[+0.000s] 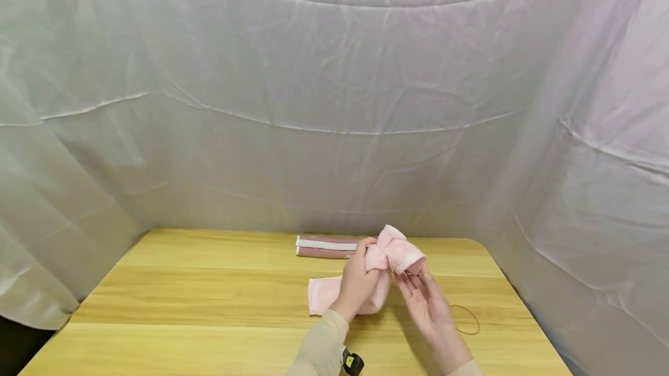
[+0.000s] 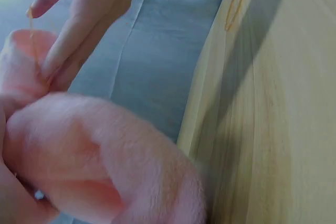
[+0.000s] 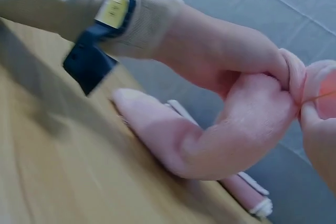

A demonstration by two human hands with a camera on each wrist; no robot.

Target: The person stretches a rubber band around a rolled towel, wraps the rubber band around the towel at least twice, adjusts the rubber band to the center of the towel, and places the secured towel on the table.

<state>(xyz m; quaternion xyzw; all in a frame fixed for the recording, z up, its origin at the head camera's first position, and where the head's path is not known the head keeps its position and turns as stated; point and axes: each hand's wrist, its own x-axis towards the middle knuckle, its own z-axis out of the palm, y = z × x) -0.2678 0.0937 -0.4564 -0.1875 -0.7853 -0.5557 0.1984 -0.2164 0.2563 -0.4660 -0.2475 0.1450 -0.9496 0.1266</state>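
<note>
My left hand [image 1: 358,286] grips a pale pink fluffy towel [image 1: 399,255] around its middle, raised above the table. The towel is bunched and looks twisted or knotted there, with a short rolled end standing out on the right. Its other end [image 1: 324,294] hangs down onto the tabletop at left. My right hand [image 1: 431,312] is beside the short end, palm partly upward. A thin tan rubber band [image 2: 33,38] is stretched between its fingers, across the opening of that end. Whether the band encircles the towel is hidden.
Another rubber band [image 1: 478,323] lies on the wooden table [image 1: 209,294], right of my right hand. Behind the towel lies a folded mauve cloth [image 1: 319,253] with a white stripe. Grey curtains [image 1: 334,103] enclose the back and sides. A black wrist mount [image 3: 89,59] sits on my left sleeve.
</note>
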